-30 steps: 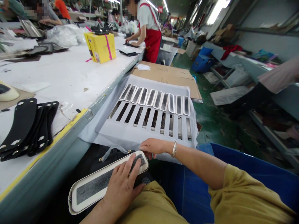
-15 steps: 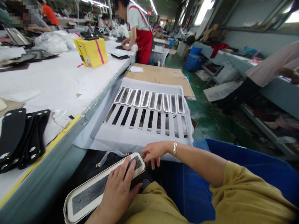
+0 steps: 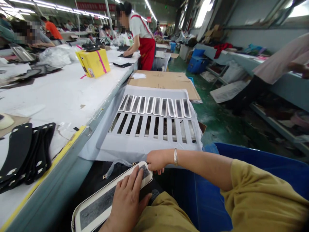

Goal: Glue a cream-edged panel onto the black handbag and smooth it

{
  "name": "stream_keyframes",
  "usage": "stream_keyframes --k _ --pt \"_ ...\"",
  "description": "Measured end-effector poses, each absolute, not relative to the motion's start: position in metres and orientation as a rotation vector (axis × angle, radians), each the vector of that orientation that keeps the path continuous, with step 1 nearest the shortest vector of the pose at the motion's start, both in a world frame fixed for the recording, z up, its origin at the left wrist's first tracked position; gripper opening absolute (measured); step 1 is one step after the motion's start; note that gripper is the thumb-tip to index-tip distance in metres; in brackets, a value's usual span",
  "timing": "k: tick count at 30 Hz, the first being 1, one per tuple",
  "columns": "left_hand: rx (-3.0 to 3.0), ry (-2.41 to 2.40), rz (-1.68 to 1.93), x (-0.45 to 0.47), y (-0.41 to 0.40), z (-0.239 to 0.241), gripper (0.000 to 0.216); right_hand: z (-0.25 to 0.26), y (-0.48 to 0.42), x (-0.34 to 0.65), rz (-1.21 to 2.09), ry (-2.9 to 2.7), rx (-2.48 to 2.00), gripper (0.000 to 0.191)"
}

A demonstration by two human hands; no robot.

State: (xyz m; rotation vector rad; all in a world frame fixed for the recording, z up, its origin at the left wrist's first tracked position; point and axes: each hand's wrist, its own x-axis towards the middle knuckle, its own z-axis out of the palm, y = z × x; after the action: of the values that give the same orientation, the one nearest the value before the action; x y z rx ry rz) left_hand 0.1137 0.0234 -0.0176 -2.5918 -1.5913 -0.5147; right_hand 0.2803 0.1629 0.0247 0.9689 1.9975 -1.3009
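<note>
A long white-bordered panel (image 3: 96,206) with rounded ends and a dark grey strip lies slanted on my lap, over black material (image 3: 96,175) with gold-coloured fittings and a clear strip. My left hand (image 3: 127,196) rests on top of the panel, fingers stretched along the strip and thumb at its near side. At the far end, my right hand (image 3: 156,161) has its fingers curled and pinched against the panel's rim; the fingertips are partly hidden. Beyond it, a row of similar smaller-looking panels (image 3: 157,106) lies on a white slotted sheet (image 3: 145,146).
On the left, a white-topped table (image 3: 60,96) bears black straps with metal studs (image 3: 31,151) and a yellow box (image 3: 94,62). Cardboard (image 3: 161,79) lies behind the sheet. A blue bin (image 3: 241,161) stands right of me. A co-worker in a red apron (image 3: 146,53) bends over the table.
The view has tilted up slightly. My right hand has turned so its fingers are more tucked under at the panel's end. My left hand stays flat on the panel.
</note>
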Motion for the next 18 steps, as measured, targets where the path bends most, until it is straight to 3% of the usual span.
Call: stream_keyframes --k 5,11,16,18 --pt "-2.678 -1.675 -0.418 0.115 0.027 -0.013 0.061 0.025 0.154 0.277 -1.082 2.136 0.969 0.031" --pt "-2.727 -1.714 -0.317 0.117 0.024 -0.011 0.069 0.055 0.159 0.283 -0.475 2.473 1.163 0.027" --pt "-2.713 -1.700 -0.366 0.113 0.021 -0.015 0.065 0.080 0.177 0.301 -0.995 2.311 1.240 0.033" --pt "-2.725 -1.701 -0.347 0.113 0.020 -0.017 0.065 0.072 0.175 0.301 -1.002 2.382 1.207 0.036"
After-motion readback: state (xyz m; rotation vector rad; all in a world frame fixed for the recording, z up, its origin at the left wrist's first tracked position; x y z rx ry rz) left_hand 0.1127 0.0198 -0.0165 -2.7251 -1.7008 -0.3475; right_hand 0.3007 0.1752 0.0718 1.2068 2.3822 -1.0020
